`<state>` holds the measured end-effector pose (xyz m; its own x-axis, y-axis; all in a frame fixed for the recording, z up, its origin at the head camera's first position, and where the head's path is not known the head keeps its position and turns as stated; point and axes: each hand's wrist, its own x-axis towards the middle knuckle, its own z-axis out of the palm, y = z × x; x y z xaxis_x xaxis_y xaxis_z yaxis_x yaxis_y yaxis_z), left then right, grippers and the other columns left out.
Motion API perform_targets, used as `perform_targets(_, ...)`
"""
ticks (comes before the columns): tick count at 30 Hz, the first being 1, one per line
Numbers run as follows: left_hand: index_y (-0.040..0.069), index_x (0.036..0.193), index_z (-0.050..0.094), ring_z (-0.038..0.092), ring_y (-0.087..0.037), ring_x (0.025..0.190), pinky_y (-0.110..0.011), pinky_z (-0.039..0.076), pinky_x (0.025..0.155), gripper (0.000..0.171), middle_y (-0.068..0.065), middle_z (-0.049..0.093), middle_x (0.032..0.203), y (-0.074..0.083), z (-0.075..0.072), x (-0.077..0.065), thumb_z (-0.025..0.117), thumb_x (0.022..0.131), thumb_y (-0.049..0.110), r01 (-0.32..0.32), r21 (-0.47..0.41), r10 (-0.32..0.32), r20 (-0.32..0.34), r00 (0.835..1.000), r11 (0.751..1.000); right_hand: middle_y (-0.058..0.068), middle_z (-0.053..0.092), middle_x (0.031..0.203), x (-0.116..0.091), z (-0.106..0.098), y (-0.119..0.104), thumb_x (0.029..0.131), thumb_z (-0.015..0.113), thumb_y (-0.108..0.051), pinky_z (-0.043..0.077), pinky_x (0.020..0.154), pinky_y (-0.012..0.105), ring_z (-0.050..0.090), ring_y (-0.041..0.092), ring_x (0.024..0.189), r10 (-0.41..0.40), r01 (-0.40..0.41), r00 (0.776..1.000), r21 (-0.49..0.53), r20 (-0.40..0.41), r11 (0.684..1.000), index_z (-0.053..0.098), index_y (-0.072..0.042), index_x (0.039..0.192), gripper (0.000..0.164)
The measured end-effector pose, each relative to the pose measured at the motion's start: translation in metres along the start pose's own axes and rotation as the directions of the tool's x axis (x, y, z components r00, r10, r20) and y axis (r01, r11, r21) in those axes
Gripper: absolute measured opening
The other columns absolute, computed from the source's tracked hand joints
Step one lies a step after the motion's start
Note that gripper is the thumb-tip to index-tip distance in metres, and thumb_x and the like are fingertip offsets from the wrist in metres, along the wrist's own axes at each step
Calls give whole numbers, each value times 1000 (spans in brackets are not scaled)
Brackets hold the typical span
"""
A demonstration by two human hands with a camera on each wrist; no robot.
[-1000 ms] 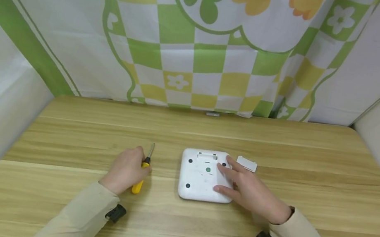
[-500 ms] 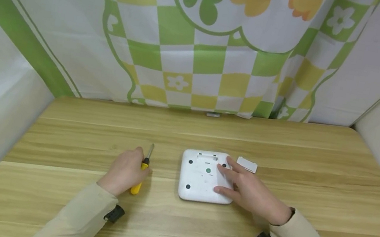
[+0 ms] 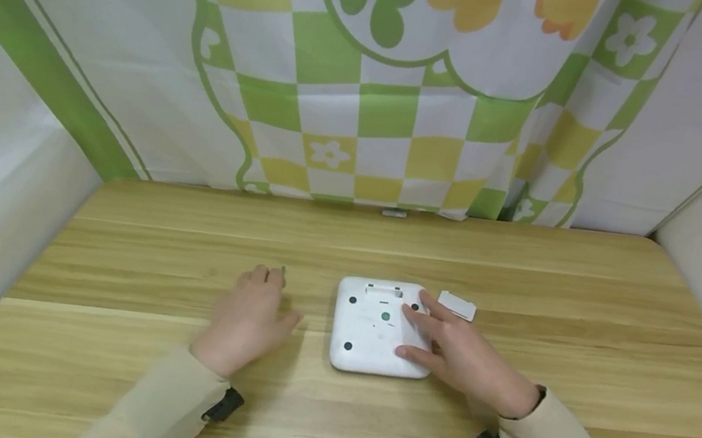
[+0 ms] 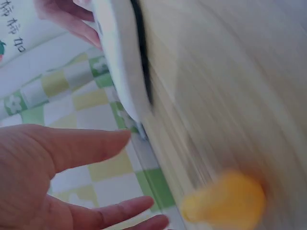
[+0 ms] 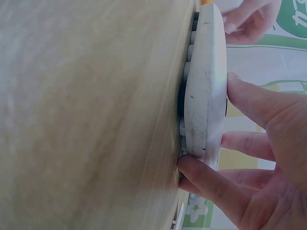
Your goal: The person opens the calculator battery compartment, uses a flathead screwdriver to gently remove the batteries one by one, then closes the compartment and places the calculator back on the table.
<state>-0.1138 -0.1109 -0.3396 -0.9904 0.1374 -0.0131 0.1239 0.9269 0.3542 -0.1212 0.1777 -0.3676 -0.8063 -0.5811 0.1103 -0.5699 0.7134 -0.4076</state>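
A white calculator (image 3: 373, 339) lies face down on the table, its battery compartment uncovered; a row of keys shows along its underside in the right wrist view. My right hand (image 3: 464, 350) rests on its right part with spread fingers. There the thumb lies on the back and other fingers touch the side edge (image 5: 206, 110). Left of the calculator, my left hand (image 3: 251, 318) hovers with fingers apart, holding nothing. Below it lies a screwdriver, whose yellow handle (image 4: 230, 201) shows blurred in the left wrist view. From above, the hand hides most of it.
A small white battery cover (image 3: 457, 306) lies behind the right fingers. At the table's back edge, a little grey piece (image 3: 394, 212) sits under the checkered curtain (image 3: 386, 109). White cloth walls stand at both sides of the wooden table (image 3: 316, 430).
My left hand has let go of the screwdriver, spread its fingers and shifted slightly right over it. The right hand and calculator have stayed put.
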Motion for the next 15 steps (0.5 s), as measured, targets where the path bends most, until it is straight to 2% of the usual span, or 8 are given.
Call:
perform_targets(2, -10, 123, 52, 52, -38, 110, -48, 50, 88, 58, -25, 54, 117, 5, 4, 0, 71, 85, 29, -34, -22, 34, -17, 999, 999, 32, 38, 144, 0, 0, 0, 88, 68, -34, 52, 87, 37, 64, 29, 104, -1, 1, 1000, -1, 0, 1000, 51, 2, 135, 61)
perform_targets(6, -9, 122, 52, 50, -36, 113, -46, 44, 98, 56, -23, 53, 119, 14, 13, 1, 72, 85, 29, -99, -82, 98, -15, 995, 992, 32, 38, 144, 0, 0, 0, 88, 68, -33, 52, 84, 36, 63, 31, 107, -1, 1, 1000, -7, -1, 1000, 51, 1, 135, 60)
perform_targets(15, -7, 126, 51, 52, -32, 110, -45, 48, 94, 55, -20, 51, 121, 21, 24, 0, 69, 87, 29, -125, -149, 129, 20, 991, 981, 32, 39, 143, 0, 1, 0, 87, 69, -33, 52, 82, 34, 65, 29, 103, -4, 4, 1000, -9, -9, 1000, 52, 1, 135, 60)
